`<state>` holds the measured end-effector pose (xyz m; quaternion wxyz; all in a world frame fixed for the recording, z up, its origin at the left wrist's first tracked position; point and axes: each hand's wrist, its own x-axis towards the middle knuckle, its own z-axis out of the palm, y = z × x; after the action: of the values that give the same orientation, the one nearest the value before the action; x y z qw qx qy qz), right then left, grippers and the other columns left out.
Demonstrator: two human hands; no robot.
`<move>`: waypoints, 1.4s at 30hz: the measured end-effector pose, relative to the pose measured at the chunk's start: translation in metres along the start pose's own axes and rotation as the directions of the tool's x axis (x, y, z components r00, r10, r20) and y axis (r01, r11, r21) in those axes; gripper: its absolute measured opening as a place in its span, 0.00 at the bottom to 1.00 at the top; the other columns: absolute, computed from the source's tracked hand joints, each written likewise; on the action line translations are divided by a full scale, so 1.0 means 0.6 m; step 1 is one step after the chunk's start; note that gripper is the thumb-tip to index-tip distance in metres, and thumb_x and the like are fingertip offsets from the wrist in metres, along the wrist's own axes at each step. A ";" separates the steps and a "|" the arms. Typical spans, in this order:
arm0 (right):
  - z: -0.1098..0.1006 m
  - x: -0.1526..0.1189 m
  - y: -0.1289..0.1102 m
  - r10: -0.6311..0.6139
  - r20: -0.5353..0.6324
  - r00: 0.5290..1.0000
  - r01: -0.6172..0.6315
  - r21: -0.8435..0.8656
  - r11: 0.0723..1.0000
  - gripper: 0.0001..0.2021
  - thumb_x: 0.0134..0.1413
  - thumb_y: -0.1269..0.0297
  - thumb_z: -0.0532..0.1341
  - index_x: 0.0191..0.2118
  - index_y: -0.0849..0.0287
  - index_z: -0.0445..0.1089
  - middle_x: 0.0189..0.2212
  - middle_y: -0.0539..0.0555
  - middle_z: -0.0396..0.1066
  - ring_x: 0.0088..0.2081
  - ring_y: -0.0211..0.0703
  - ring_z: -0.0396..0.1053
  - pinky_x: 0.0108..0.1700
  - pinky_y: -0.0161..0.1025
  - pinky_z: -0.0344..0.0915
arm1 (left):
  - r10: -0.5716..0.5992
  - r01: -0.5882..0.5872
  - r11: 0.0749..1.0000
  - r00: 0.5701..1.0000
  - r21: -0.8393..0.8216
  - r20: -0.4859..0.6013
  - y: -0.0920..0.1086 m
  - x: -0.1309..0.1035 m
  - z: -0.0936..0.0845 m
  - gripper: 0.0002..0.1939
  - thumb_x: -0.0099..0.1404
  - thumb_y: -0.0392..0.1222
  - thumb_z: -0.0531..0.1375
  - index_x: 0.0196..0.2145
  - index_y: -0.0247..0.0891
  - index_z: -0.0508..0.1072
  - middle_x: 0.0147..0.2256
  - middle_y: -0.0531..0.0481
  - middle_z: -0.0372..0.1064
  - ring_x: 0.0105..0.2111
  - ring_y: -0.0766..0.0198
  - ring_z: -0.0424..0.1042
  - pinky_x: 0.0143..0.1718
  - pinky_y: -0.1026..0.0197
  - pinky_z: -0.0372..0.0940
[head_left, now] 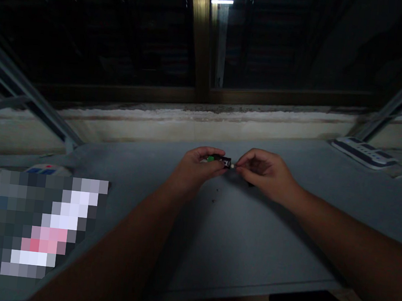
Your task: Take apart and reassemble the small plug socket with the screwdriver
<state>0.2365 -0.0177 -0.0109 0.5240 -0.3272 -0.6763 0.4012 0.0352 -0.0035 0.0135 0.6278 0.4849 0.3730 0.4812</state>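
Observation:
Over the middle of the grey table, my left hand (pixel 199 165) pinches a small black part (pixel 227 162) with light markings and a green piece on its left end. Its exact kind is too small and dim to make out. At the part's right end shows a tiny whitish piece (pixel 233 166), pinched between the thumb and index finger of my right hand (pixel 264 172). The two hands face each other with little space between them. Below them on the table lie two tiny dark bits (pixel 213 201), perhaps screws. Something dark beneath my right hand is mostly hidden.
The grey table (pixel 248 251) ends at a front edge near my body. A white and grey power strip (pixel 364 153) lies at the back right. More power strips (pixel 50 170) are at the left, beside a pixelated patch. Metal frame bars and a dark window stand behind.

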 end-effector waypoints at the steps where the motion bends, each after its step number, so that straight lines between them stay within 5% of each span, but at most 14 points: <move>1: 0.001 0.000 0.000 -0.005 0.000 1.000 0.005 -0.006 1.000 0.06 0.54 0.68 0.70 0.37 0.59 0.74 0.30 0.49 0.75 0.29 0.33 0.70 0.32 0.32 0.64 | 0.002 -0.002 1.000 1.000 -0.003 0.001 -0.001 0.000 0.000 0.13 0.54 0.29 0.71 0.38 0.32 0.78 0.35 0.47 0.79 0.36 0.64 0.79 0.48 0.56 0.75; 9: -0.003 -0.002 0.000 -0.088 0.028 0.996 0.092 -0.221 0.971 0.03 0.58 0.67 0.67 0.37 0.59 0.75 0.32 0.51 0.75 0.32 0.35 0.73 0.36 0.34 0.68 | 0.027 -0.026 0.999 1.000 -0.021 0.013 -0.004 -0.001 0.006 0.11 0.53 0.29 0.70 0.35 0.33 0.76 0.34 0.49 0.77 0.36 0.64 0.79 0.49 0.54 0.75; 18: -0.007 -0.003 -0.019 -0.282 0.081 0.956 0.281 -0.528 0.802 0.06 0.53 0.76 0.64 0.35 0.60 0.77 0.30 0.49 0.74 0.31 0.34 0.72 0.36 0.33 0.67 | 0.034 -0.033 0.999 0.999 -0.009 0.025 -0.005 -0.004 0.009 0.10 0.53 0.29 0.70 0.34 0.34 0.76 0.35 0.51 0.76 0.36 0.65 0.78 0.47 0.57 0.75; 42: -0.003 -0.005 -0.028 -0.252 0.076 0.965 0.253 -0.530 0.810 0.05 0.51 0.75 0.63 0.33 0.58 0.73 0.28 0.49 0.72 0.30 0.37 0.71 0.34 0.35 0.66 | 0.010 -0.010 1.000 1.000 0.013 0.022 -0.002 -0.010 0.018 0.12 0.52 0.30 0.71 0.33 0.34 0.73 0.35 0.50 0.75 0.35 0.65 0.77 0.45 0.55 0.75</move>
<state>0.2388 -0.0276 0.0028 0.4598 -0.3670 -0.7991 0.1240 0.0442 -0.0123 0.0149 0.6262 0.4962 0.3668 0.4765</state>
